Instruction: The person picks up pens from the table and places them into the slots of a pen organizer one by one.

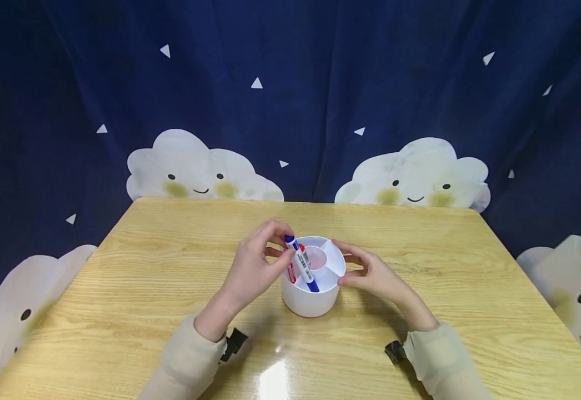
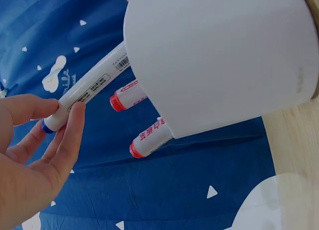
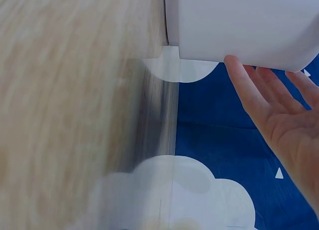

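Observation:
A white round pen holder (image 1: pixel 310 304) with divided compartments and a round middle well stands on the table. My left hand (image 1: pixel 258 258) pinches a white marker with blue ends (image 1: pixel 301 264) near its upper end, between thumb and fingers. The marker leans, its lower blue end inside a front compartment; in the left wrist view the holder's wall hides that end. Two red-capped markers (image 2: pixel 130 95) stick out of the holder beside it. My right hand (image 1: pixel 370 272) touches the holder's right rim with thumb and fingertips. Its fingers (image 3: pixel 244 88) look fairly straight in the right wrist view.
The light wooden table (image 1: pixel 170 266) reaches back to a dark blue curtain (image 1: pixel 300 100) printed with white clouds and triangles. A black strap piece (image 1: pixel 234 343) sits at the left cuff, another (image 1: pixel 395 351) at the right. Glare brightens the table's front.

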Available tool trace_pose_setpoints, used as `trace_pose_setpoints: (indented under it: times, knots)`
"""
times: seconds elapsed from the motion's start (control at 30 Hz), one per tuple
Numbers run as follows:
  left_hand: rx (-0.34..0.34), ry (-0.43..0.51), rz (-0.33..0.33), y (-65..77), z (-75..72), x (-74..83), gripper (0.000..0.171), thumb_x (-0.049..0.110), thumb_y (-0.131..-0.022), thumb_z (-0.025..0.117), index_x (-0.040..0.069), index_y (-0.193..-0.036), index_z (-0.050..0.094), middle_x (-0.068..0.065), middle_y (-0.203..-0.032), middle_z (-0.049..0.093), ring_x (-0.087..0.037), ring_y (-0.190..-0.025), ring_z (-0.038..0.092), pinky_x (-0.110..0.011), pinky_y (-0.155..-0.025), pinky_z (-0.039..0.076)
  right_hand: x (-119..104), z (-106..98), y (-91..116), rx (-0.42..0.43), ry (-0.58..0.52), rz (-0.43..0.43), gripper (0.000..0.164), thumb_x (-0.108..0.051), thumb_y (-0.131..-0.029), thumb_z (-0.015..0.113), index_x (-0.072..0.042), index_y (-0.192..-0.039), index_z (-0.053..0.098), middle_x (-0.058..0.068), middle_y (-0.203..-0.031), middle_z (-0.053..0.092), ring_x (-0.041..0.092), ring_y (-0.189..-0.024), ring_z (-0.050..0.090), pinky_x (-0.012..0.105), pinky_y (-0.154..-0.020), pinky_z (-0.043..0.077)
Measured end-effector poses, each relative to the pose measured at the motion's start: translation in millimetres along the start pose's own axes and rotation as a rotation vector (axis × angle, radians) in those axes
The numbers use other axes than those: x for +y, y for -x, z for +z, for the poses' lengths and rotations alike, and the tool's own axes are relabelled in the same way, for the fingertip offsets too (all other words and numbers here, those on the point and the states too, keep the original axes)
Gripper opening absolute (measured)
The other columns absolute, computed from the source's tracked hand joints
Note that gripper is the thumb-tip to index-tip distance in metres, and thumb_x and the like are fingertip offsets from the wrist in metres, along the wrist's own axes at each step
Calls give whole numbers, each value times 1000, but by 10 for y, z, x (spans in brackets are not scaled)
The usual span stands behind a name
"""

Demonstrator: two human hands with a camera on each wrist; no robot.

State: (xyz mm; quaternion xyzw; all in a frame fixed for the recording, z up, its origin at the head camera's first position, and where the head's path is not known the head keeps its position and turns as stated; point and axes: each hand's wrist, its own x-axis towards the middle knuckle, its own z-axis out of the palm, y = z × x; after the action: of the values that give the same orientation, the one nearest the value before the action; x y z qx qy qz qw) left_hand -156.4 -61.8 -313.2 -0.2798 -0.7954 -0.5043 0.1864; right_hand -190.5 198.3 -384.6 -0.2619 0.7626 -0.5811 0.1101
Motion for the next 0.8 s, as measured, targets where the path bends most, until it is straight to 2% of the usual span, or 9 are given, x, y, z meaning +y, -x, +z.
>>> trace_pose_setpoints:
  times: [0.27, 0.67, 0.8]
  knots:
    - [-138, -37, 12, 50, 17, -47, 21, -4, -77, 63, 5, -95, 56, -3, -92, 59, -12, -84, 59, -16, -68, 52, 22, -3, 2, -3, -9, -10, 73, -9, -76, 71, -7, -139, 34, 14, -139, 38, 36, -117, 44, 30, -83, 52]
    - [-332, -92, -2, 71, 45, -100, 15, 2, -79, 63, 9, -92, 59, 1, -89, 64, -8, -77, 62, -19, -71, 52, 54, -13, 5, -9, -10, -16, 72, -8, -77, 70, -9, -139, 34, 13, -139, 39, 28, -116, 47, 30, -83, 51]
    - [-364, -113, -13, 82, 50, -107, 16, 3, -79, 62, 10, -93, 58, 1, -89, 64, -7, -76, 61, -20, -71, 52, 53, -11, 8, -8, -5, -8, 71, -9, -77, 70, -10, -139, 35, 12, -140, 39, 22, -115, 48, 31, -83, 51]
